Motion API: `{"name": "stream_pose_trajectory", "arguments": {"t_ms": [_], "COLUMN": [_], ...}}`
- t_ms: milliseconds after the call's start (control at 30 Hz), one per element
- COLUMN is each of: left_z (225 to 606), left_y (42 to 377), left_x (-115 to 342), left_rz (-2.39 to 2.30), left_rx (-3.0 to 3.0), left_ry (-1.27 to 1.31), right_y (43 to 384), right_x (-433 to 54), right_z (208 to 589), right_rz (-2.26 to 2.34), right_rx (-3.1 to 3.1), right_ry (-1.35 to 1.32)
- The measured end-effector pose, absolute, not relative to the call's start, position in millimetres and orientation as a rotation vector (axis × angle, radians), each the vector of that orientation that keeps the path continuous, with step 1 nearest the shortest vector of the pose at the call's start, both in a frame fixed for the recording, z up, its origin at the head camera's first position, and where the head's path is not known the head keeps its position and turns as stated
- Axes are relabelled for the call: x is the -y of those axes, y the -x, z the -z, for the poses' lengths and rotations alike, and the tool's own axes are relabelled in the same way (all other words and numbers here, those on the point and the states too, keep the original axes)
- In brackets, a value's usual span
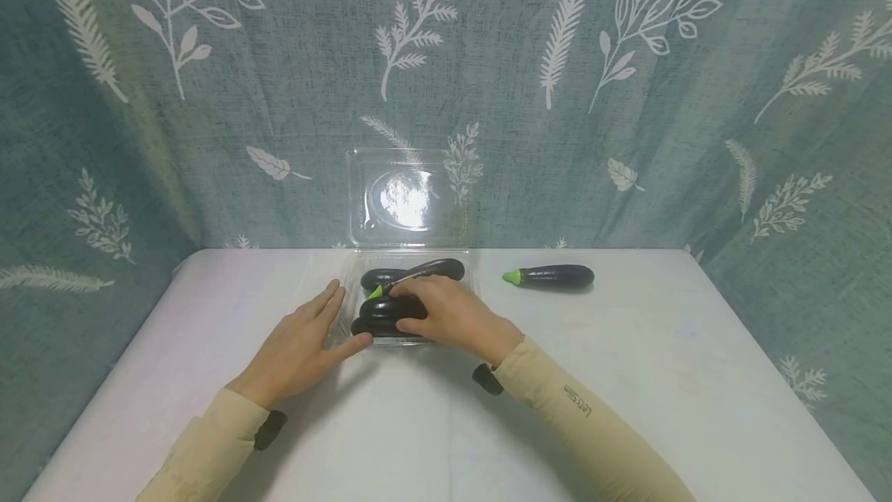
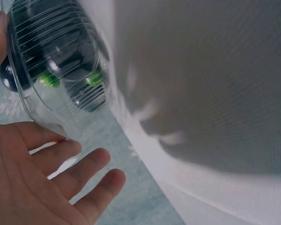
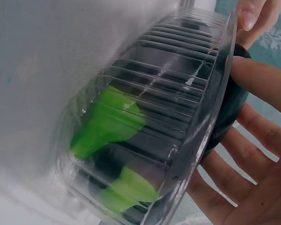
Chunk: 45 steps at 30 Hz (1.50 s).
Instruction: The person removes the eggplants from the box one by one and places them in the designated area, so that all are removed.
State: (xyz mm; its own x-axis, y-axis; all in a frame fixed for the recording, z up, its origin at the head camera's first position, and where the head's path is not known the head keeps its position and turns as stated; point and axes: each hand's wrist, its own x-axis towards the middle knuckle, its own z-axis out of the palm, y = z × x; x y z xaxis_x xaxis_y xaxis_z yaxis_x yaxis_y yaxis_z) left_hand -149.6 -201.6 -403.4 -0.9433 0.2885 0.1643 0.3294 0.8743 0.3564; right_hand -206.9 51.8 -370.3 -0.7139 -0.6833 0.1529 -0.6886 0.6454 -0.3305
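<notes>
A clear plastic clamshell container (image 1: 346,308) lies on the table with its lid raised at the back. Several dark eggplants, which look glossy, fill its base; one (image 1: 446,268) lies slanted near the back. My right hand (image 1: 453,314) grips an upper eggplant (image 1: 379,307) near the front, thumb on the near side and fingers over the far side. In the right wrist view, green stem caps (image 3: 110,122) show through the ribbed wall. My left hand (image 1: 307,343) rests at the container's left side, fingers extended, thumb by the front left corner.
Another eggplant (image 1: 557,277) with a green cap lies on the white table (image 1: 627,378) to the right of the container. The open lid (image 1: 411,200) stands before a green leaf-patterned curtain (image 1: 313,45), which also hangs along both sides.
</notes>
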Motion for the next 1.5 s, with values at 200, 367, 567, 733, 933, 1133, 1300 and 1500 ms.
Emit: {"name": "stream_pose_trajectory", "arguments": {"t_ms": [200,367,567,733,933,1133,1300,1500], "left_z": [403.5,404.2,403.7,403.5,404.0,403.2,402.9,404.3], "left_y": [150.4,150.7,150.3,150.0,150.8,150.1,150.4,151.6], "left_x": [202.1,202.2,202.5,203.5,203.0,201.5,201.2,201.9], "left_rz": [0.591,0.584,0.576,0.568,0.575,0.585,0.578,0.573], "left_rx": [2.932,2.929,2.934,2.941,2.941,2.946,2.942,2.948], "left_ry": [0.488,0.490,0.491,0.485,0.484,0.488,0.494,0.494], "right_y": [207.3,206.8,202.6,201.8,205.6,210.9,218.2,220.6], "right_x": [-51.4,-52.2,-56.6,-63.2,-80.4,-113.6,-143.9,-178.1], "right_z": [370.3,368.3,361.6,358.4,356.1,353.9,357.0,366.8], "right_rz": [-0.581,-0.582,-0.564,-0.596,-0.637,-0.680,-0.678,-0.683], "right_rx": [2.819,2.799,2.723,2.619,2.515,2.473,2.430,2.416], "right_ry": [-1.211,-1.199,-1.135,-1.101,-1.051,-0.977,-0.909,-0.796]}}
